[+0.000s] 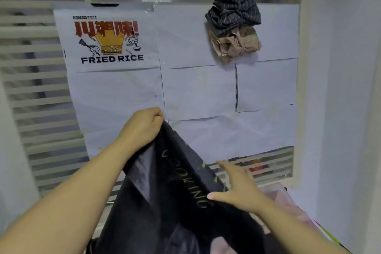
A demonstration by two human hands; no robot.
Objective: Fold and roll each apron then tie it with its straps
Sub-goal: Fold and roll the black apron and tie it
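A black apron [175,196] with pale lettering hangs in front of me, lifted by one top corner. My left hand [144,126] grips that corner, held high at the frame's centre. My right hand [237,189] lies lower and to the right, fingers spread and straight against the apron's right edge, thumb touching the cloth by the lettering. The apron's lower part runs out of the frame at the bottom. Its straps are not visible.
A striped dark apron bundle [235,12] and a beige bundle [237,44] hang tied from a hook on the wall at upper right. A fried rice poster [109,41] and white paper sheets [198,90] cover the slatted window. Pinkish cloth [288,200] lies at lower right.
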